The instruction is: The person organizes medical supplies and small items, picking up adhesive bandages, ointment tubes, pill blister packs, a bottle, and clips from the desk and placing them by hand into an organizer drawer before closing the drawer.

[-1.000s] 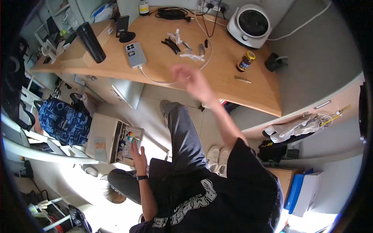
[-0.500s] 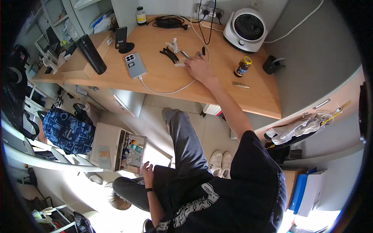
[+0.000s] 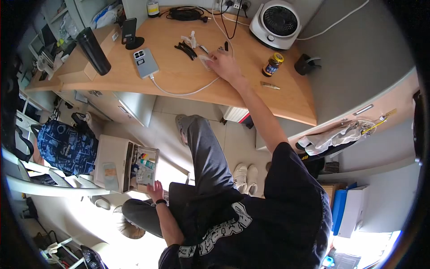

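Observation:
My right hand [image 3: 225,66] is over the desk [image 3: 188,80], fingers curled down at a small translucent packet [image 3: 205,62] that shows by the fingertips. Just left of it lie black hair clips [image 3: 186,50], a white clip-like piece [image 3: 191,40] and a small slim item [image 3: 203,48]. A small black piece [image 3: 226,45] is beyond the fingers. My left hand [image 3: 155,192], with a black wristband, is low at the near corner of an open drawer [image 3: 156,163]. Its fingers are apart and hold nothing I can see. Small bottles and packs fill the drawer.
A phone [image 3: 146,62] lies on the desk with its white cable [image 3: 183,94] curving toward my right hand. Also there are a black tumbler [image 3: 93,51], a phone stand [image 3: 130,33], a yellow-lidded jar [image 3: 273,64], a small tube [image 3: 270,85], a fan [image 3: 276,24] and a black cup [image 3: 306,64].
The whole view has shifted, so the desk items appear higher and further left. My left hand has moved closer to the drawer's edge. More of the translucent packet shows at my right fingertips.

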`<state>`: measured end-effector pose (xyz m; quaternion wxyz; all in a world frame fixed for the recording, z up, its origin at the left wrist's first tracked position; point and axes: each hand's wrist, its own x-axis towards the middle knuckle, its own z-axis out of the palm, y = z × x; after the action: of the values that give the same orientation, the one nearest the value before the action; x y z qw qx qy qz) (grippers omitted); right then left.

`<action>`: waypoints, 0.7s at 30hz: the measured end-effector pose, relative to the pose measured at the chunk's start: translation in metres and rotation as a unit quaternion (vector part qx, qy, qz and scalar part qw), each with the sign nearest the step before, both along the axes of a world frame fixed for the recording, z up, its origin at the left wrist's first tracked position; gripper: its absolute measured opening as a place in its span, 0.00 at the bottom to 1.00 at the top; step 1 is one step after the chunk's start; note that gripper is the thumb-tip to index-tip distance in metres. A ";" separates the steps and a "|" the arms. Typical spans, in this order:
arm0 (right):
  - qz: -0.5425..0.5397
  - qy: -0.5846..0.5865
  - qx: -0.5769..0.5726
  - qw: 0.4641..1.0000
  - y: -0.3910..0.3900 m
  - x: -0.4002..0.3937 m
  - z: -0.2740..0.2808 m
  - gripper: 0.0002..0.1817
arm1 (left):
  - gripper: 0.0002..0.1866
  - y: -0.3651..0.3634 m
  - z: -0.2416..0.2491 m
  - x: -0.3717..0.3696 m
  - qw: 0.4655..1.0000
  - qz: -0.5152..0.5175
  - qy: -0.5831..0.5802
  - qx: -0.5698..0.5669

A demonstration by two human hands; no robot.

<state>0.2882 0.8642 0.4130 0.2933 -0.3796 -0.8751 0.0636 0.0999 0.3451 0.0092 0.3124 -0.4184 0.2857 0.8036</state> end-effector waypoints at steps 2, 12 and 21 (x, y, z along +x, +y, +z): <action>-0.041 0.051 0.018 0.998 -0.016 0.013 0.019 0.12 | 0.22 -0.006 0.002 -0.002 0.999 -0.012 0.044 0.016; -0.099 0.206 0.102 0.968 0.026 0.153 0.014 0.39 | 0.42 -0.018 -0.105 0.004 0.998 -0.056 -0.033 -0.010; -0.154 0.163 0.017 0.974 0.025 0.146 0.021 0.28 | 0.19 0.011 -0.012 0.007 0.990 -0.122 0.062 -0.033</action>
<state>0.4341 0.8895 0.4342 0.4442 -0.4897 -0.7475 0.0639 0.1068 0.3561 -0.0024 0.3754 -0.3401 0.3796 0.7741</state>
